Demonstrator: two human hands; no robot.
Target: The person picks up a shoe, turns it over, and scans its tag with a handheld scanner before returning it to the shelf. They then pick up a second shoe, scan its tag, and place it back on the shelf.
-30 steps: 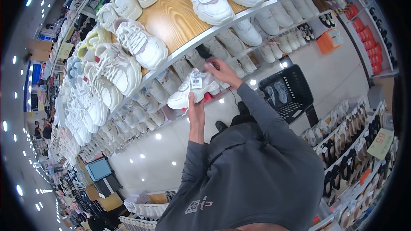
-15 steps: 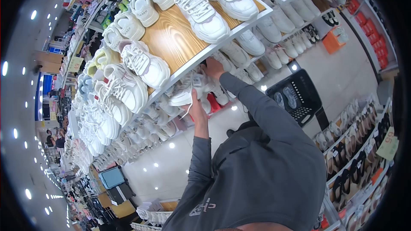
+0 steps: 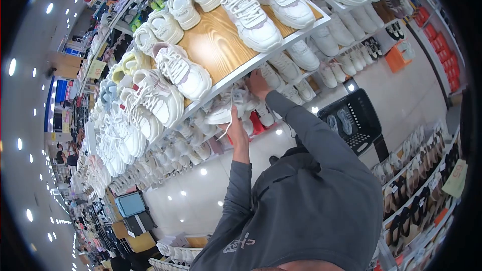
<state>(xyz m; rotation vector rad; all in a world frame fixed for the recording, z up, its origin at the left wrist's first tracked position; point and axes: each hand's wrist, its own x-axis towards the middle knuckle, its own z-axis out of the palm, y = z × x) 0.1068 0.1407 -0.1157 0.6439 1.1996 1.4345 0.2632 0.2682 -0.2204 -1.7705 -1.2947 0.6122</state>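
Note:
My left hand (image 3: 238, 133) is closed around the near side of a white lace-up sneaker (image 3: 220, 113), thumb pointing up along it. A loose white lace (image 3: 228, 126) hangs down over this hand. The sneaker lies just below the front edge of the wood-topped display shelf (image 3: 227, 50). My right hand (image 3: 259, 86) reaches in under the same edge, beside the far end of that sneaker and close to other white shoes (image 3: 271, 76). Its fingertips are hidden by the shelf, so I cannot tell what they grip.
White sneakers (image 3: 253, 20) stand along the top shelf, with more rows beneath. On the floor at right sits a black basket (image 3: 369, 108) holding a pair of clear-looking shoes (image 3: 345, 120). An orange box (image 3: 398, 59) lies farther off. Shoe racks (image 3: 416, 190) line the right side.
The whole view has shifted slightly, so the shelf appears farther right and lower. Both hands stay at nearly the same places by the sneaker under the shelf edge.

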